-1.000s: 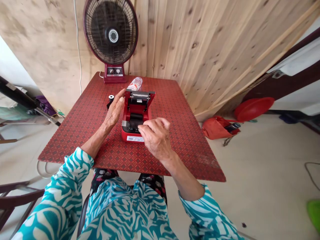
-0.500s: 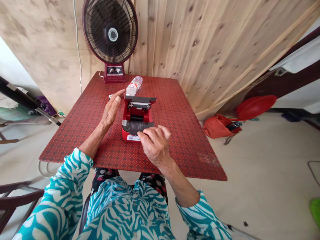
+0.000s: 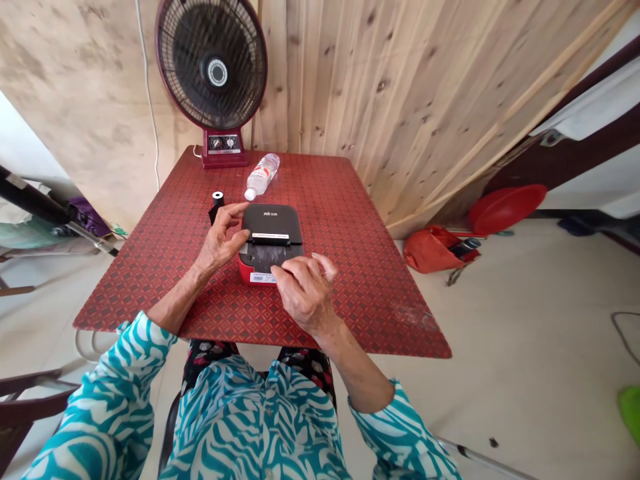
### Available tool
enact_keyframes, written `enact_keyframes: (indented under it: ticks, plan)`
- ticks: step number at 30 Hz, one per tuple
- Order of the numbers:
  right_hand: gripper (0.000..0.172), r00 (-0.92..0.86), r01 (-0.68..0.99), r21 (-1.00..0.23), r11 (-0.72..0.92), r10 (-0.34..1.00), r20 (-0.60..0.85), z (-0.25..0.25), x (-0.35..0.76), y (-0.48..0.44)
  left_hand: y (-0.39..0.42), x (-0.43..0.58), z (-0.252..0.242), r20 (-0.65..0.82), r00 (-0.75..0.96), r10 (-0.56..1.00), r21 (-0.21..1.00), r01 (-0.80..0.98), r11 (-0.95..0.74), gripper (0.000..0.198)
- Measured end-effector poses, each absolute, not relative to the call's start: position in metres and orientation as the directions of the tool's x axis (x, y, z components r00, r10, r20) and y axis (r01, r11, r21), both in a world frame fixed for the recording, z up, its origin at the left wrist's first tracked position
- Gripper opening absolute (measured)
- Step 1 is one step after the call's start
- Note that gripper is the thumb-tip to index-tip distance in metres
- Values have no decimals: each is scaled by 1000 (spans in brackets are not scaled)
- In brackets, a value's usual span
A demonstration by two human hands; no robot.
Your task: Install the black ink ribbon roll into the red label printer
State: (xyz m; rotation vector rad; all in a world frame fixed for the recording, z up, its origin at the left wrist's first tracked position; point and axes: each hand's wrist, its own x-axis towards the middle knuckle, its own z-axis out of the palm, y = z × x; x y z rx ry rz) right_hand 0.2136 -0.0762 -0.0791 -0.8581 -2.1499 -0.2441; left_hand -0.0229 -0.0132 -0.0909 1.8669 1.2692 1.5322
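Observation:
A red label printer [image 3: 271, 227] sits in the middle of the red patterned table [image 3: 360, 280], its black lid lying shut. My right hand [image 3: 305, 290] rests at the printer's front, fingers on the dark front panel above the white barcode sticker. My left hand [image 3: 221, 237] is at the printer's left side, fingertips near the lid's edge. Just beyond it stands a black roll with a white core [image 3: 217, 201]. A clear plastic water bottle [image 3: 261, 177] lies behind the printer, apart from both hands.
A dark red electric fan [image 3: 213, 77] stands at the table's far edge, against the wooden wall. A red bag [image 3: 433, 250] and a red plastic basin [image 3: 506, 208] lie on the floor to the right. My patterned sleeves and lap fill the bottom.
The printer's black lid, upright before, has swung down and shut. My left hand has moved nearer the printer, and the black roll, partly hidden earlier, now shows fully.

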Motion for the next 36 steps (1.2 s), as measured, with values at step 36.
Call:
enact_keyframes:
  ticks: [36]
  plan:
    - [54, 222, -202, -953, 226, 958, 180, -127, 178, -5, -20, -33, -89, 86, 190, 978, 970, -238, -39, 89]
